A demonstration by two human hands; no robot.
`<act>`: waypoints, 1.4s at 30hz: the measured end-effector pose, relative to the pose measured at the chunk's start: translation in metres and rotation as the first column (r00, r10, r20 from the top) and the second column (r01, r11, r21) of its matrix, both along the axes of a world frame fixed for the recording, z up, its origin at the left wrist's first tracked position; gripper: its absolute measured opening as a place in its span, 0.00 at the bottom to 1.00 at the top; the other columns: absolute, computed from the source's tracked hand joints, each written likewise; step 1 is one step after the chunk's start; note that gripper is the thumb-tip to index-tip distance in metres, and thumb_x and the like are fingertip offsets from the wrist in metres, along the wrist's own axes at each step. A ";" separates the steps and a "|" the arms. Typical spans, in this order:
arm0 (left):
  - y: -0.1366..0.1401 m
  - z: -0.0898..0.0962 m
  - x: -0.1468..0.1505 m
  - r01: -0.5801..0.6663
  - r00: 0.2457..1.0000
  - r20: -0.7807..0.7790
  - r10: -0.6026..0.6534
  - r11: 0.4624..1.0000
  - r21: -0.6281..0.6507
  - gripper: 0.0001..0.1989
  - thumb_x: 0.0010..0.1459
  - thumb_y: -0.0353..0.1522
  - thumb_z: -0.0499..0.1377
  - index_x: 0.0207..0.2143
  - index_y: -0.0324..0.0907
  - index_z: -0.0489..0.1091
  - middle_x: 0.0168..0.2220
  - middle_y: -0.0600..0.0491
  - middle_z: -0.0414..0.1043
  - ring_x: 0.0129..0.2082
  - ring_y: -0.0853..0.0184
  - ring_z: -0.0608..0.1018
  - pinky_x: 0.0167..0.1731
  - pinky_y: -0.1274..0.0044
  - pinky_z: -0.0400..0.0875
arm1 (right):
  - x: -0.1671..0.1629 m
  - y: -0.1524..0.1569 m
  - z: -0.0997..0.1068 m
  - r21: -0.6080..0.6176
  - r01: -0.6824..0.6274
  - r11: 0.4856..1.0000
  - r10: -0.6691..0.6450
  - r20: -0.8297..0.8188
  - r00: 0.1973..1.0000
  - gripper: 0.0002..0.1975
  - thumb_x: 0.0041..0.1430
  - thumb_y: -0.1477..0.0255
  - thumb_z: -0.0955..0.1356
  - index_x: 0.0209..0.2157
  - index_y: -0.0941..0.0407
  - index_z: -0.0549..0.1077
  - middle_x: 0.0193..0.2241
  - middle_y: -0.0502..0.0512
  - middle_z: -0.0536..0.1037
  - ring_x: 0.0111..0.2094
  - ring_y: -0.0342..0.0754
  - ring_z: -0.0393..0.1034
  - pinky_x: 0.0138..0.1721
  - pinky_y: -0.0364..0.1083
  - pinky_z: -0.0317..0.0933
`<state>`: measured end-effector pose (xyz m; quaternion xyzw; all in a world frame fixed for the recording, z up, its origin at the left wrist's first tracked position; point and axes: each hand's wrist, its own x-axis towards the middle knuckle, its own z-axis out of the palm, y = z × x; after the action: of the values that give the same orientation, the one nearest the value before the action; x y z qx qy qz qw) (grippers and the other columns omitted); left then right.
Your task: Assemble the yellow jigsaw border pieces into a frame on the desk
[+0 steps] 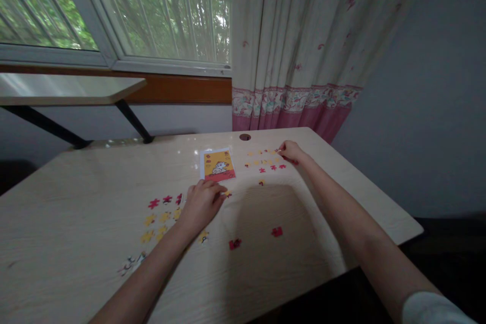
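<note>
My left hand [205, 201] rests low over the table with its fingers drawn together. A small yellow jigsaw piece [228, 194] with a dark mark shows at its fingertips. Farther off on the right, my right hand [291, 152] pinches a small jigsaw piece [279, 151] by the end of a row of yellow pieces [260, 152]. Red pieces [274, 167] lie just below those rows. Between my hands is a picture card [218, 164], yellow and red with a white cartoon animal. Left of my left hand, more red pieces [154, 203] and yellow pieces [150, 220] are laid in rows, partly hidden by my arm.
Loose red pieces [277, 232] [234, 244] and a yellow piece [261, 182] lie nearer on the wooden table [94, 177]. Whitish pieces [131, 263] sit at the near left. A raised shelf [68, 88] on black legs stands back left. A curtain [288, 61] hangs behind.
</note>
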<state>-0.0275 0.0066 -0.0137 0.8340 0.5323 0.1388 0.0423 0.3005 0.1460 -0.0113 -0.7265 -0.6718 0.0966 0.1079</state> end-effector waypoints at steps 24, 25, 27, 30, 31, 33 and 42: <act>0.003 0.001 0.000 -0.007 1.000 0.028 0.008 1.000 -0.022 0.10 0.57 0.35 0.56 0.39 0.48 0.76 0.40 0.50 0.75 0.42 0.56 0.71 0.40 0.66 0.63 | -0.127 -0.094 0.002 -0.238 -0.464 0.853 0.059 -0.840 0.539 0.02 0.48 0.80 0.69 0.26 0.60 0.74 0.17 0.46 0.73 0.18 0.36 0.66 0.21 0.36 0.58; 0.003 0.001 0.000 -0.009 1.000 0.028 0.009 1.000 -0.022 0.10 0.57 0.35 0.56 0.39 0.48 0.76 0.39 0.50 0.75 0.42 0.56 0.71 0.40 0.67 0.63 | -0.128 -0.093 0.000 -0.243 -0.470 0.849 0.054 -0.843 0.534 0.02 0.48 0.80 0.69 0.25 0.60 0.75 0.17 0.46 0.73 0.19 0.37 0.66 0.22 0.36 0.59; 0.003 0.001 0.000 -0.008 1.000 0.025 0.009 1.000 -0.022 0.10 0.57 0.35 0.56 0.39 0.49 0.76 0.39 0.50 0.75 0.42 0.56 0.71 0.40 0.67 0.63 | -0.130 -0.092 -0.005 -0.250 -0.477 0.843 0.054 -0.842 0.537 0.02 0.48 0.80 0.69 0.25 0.60 0.75 0.16 0.46 0.74 0.19 0.37 0.67 0.23 0.37 0.61; 0.003 0.000 0.000 -0.006 1.000 0.022 0.007 1.000 -0.016 0.11 0.57 0.36 0.55 0.39 0.49 0.76 0.39 0.50 0.75 0.42 0.57 0.71 0.39 0.67 0.63 | -0.132 -0.092 -0.009 -0.245 -0.472 0.847 0.064 -0.834 0.548 0.02 0.48 0.79 0.69 0.25 0.59 0.75 0.16 0.47 0.74 0.19 0.38 0.68 0.24 0.38 0.63; 0.003 0.000 0.000 -0.006 1.000 0.022 0.006 1.000 -0.014 0.11 0.57 0.35 0.55 0.39 0.49 0.76 0.39 0.50 0.75 0.41 0.57 0.71 0.39 0.67 0.63 | -0.133 -0.092 -0.009 -0.241 -0.468 0.850 0.070 -0.829 0.555 0.03 0.48 0.79 0.69 0.24 0.59 0.75 0.16 0.47 0.74 0.19 0.38 0.68 0.24 0.38 0.63; 0.003 -0.001 0.000 -0.010 1.000 0.023 0.010 1.000 -0.012 0.11 0.58 0.35 0.55 0.38 0.49 0.76 0.40 0.50 0.75 0.41 0.57 0.71 0.39 0.67 0.64 | -0.134 -0.092 -0.008 -0.235 -0.451 0.861 0.087 -0.806 0.586 0.03 0.47 0.79 0.69 0.24 0.59 0.76 0.16 0.47 0.74 0.19 0.39 0.68 0.23 0.38 0.63; 0.003 -0.001 0.000 -0.024 0.999 0.038 0.025 0.999 -0.023 0.10 0.58 0.35 0.56 0.38 0.49 0.76 0.41 0.51 0.75 0.42 0.56 0.71 0.39 0.66 0.63 | -0.134 -0.091 -0.010 -0.183 -0.452 0.873 0.180 -0.740 0.648 0.03 0.46 0.77 0.69 0.25 0.59 0.77 0.17 0.48 0.74 0.20 0.39 0.68 0.21 0.37 0.60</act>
<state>-0.0275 0.0093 -0.0144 0.8241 0.5432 0.1491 0.0601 0.1668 0.0547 -0.0209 -0.5098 -0.6686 0.5013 0.2043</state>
